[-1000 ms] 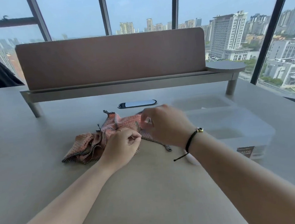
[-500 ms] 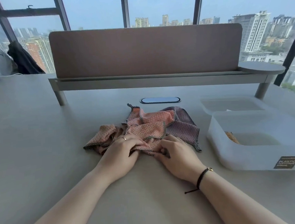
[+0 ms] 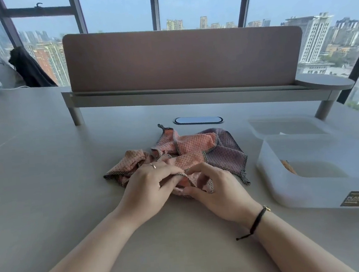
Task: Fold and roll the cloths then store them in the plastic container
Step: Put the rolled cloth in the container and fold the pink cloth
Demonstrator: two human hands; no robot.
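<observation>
Your left hand [image 3: 150, 181] and right hand [image 3: 217, 189] each have their grip pinched on the near hem of the pink cloth [image 3: 189, 154], crumpled at frame centre on the tabletop [image 3: 48, 190] over a purple cloth [image 3: 225, 153]. Neither is folded or rolled. The plastic container [image 3: 309, 189], lower right, holds what looks like one stored item. Most of the task remains.

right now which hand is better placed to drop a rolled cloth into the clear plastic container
Right hand, probably. It pinches the near edge of the crumpled pink waffle-weave cloth on the side facing the translucent plastic container. The left hand grips the cloth farther from it.
</observation>
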